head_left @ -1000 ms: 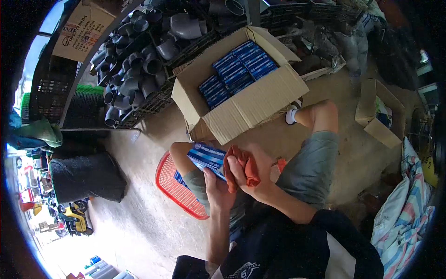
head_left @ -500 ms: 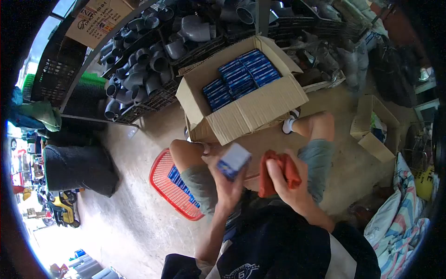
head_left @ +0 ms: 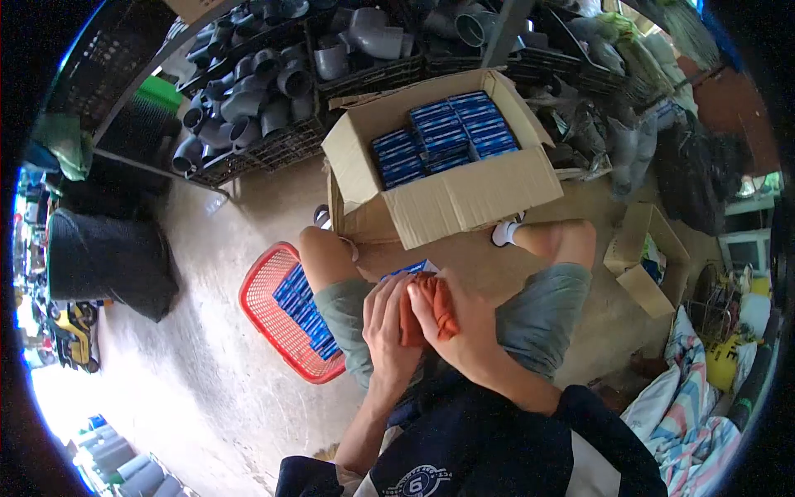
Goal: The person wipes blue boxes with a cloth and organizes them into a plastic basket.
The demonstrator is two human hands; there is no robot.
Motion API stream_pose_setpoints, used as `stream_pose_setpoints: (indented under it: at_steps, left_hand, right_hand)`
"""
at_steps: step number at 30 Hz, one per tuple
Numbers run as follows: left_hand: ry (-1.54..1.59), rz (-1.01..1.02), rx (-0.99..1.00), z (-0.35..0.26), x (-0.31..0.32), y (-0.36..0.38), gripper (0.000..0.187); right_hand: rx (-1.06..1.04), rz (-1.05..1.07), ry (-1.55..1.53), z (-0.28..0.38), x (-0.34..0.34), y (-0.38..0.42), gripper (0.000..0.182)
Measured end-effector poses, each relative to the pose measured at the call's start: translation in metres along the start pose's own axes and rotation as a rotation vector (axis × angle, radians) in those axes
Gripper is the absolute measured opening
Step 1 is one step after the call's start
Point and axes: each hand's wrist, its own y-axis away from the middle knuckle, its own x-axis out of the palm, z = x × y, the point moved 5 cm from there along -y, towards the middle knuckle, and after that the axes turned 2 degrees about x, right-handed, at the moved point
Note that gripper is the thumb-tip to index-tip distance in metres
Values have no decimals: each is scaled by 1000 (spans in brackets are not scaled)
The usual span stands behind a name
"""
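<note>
My left hand (head_left: pixel 387 325) is closed round a small blue and white box (head_left: pixel 418 268), of which only the top edge shows beyond the fingers. Pressed against that box is a crumpled red cloth (head_left: pixel 429 308), gripped by my right hand (head_left: pixel 465 325). Both hands meet between my knees. Beyond them stands an open cardboard box (head_left: pixel 464 201) holding stacks of blue boxes (head_left: pixel 443 132). Beside my left knee, a red plastic basket (head_left: pixel 263 302) holds more blue boxes (head_left: pixel 305 311).
Black crates of grey pipe fittings (head_left: pixel 248 108) line the back. A smaller open carton (head_left: pixel 650 282) stands at the right, near a striped sheet (head_left: pixel 683 406). A dark wrapped roll (head_left: pixel 108 257) stands at the left.
My hands have come together, and the red cloth now touches the small box. The box has turned and is mostly hidden. The camera view has shifted slightly.
</note>
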Motion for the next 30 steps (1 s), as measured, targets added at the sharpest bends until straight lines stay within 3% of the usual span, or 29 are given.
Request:
stream_pose_setpoints:
  at_steps: [6,7,10,11,14,15,18,19,22,23,26,27,30]
  left_hand:
    - [87,121,9,14,-27,3,51]
    - [114,232,53,18,-32,1,55]
    - [884,284,-466,54,-30,38,59]
    - [995,322,-388,63,-29,42,61]
    - [1137,169,-519,67,-17,48,61]
    - [1144,228,-615,65,-13,54,60]
    - [1694,110,-1017,48,-7,71,61]
    - [1676,169,-1062,45,-5,75,67]
    - [1480,214,-1149,40,-3,67,62]
    - [1376,136,-1147,37,-8,73,60]
    - [1100,-14,-595,33,-12,60,57]
    - [918,21,-522,20,-20,47,62]
    - [848,-61,-414,17,-28,34,63]
  right_hand:
    - [178,164,-160,-17,10,-25,32]
    - [181,199,-351,-27,19,-25,33]
    - [603,741,-735,-18,12,-11,31]
    - [737,869,-778,-17,9,-4,25]
    - [643,676,-911,-5,12,5,20]
    - [547,513,-914,-10,21,10,19]
    - [153,436,-615,6,18,13,20]
    - [16,438,-466,15,19,16,21]
    - [-122,174,-301,27,23,27,24]
    - [-102,171,-271,24,25,29,24]
    - [487,248,-909,-20,69,28,20]
    - [588,188,-1322,-9,72,19,13]
    - [499,167,-997,5,51,31,10]
